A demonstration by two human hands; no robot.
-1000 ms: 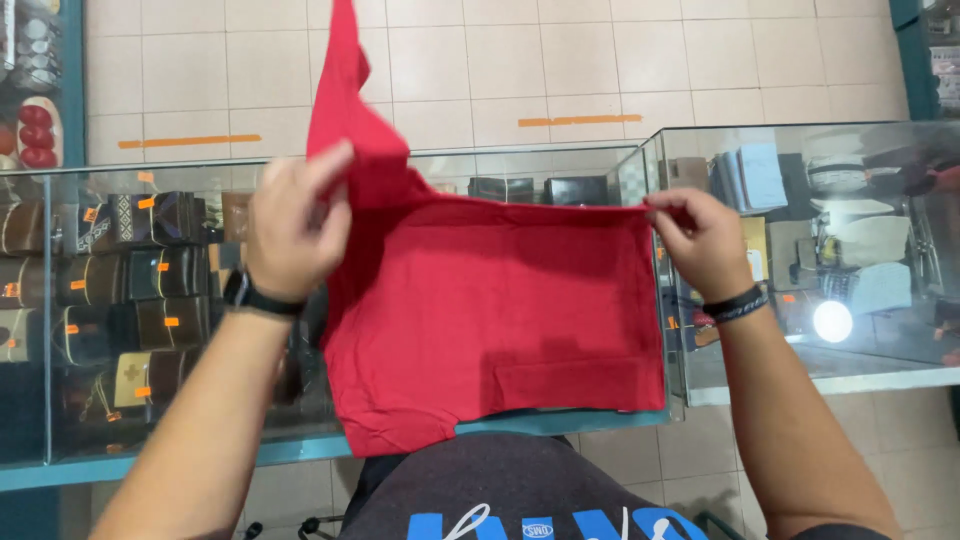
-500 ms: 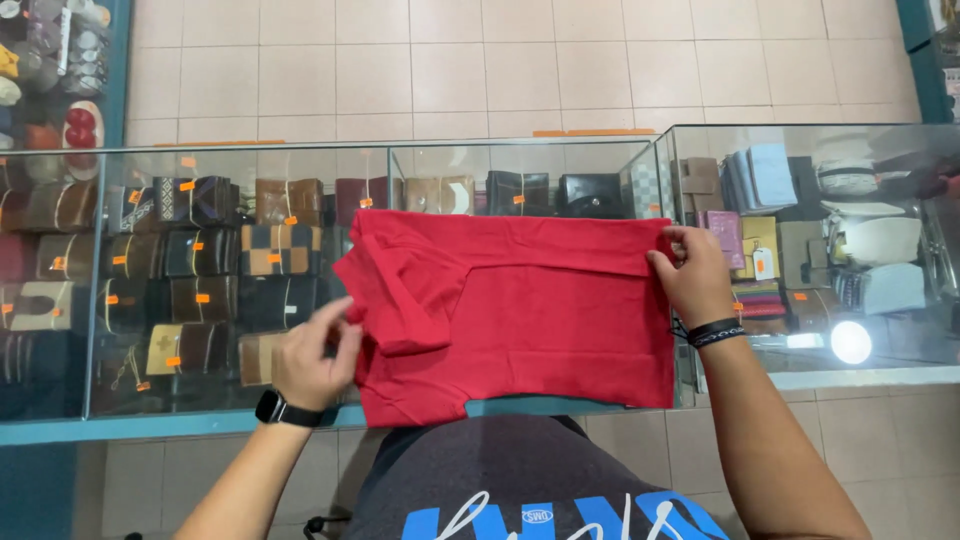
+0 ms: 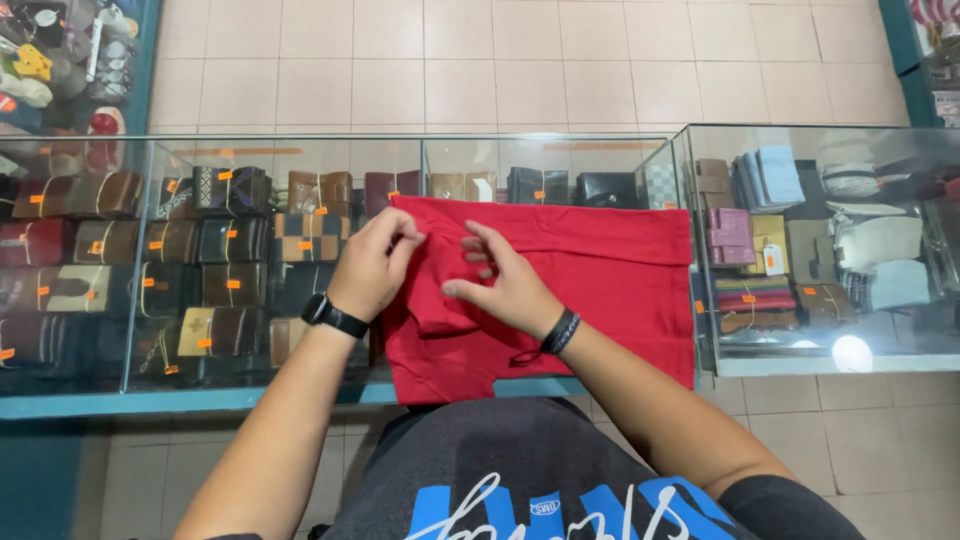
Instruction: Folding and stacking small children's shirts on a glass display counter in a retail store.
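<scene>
A red garment (image 3: 600, 280) lies spread flat on top of a glass display counter (image 3: 250, 150). My left hand (image 3: 375, 265), with a black watch on the wrist, pinches the cloth near its upper left corner. My right hand (image 3: 505, 280), with a dark band on the wrist, rests over the left part of the cloth with its fingers spread, touching a fold there. The garment's right half lies smooth and uncovered.
Under the glass sit rows of wallets (image 3: 220, 250) with orange tags. A second glass case (image 3: 820, 250) at the right holds folded cloths and pouches. Beyond the counter is a tiled floor (image 3: 500, 70). The counter's teal front edge (image 3: 150, 400) runs close to my body.
The garment was held up with a sleeve raised, then laid flat on the glass. My right hand left the cloth's right corner and moved left, beside my left hand.
</scene>
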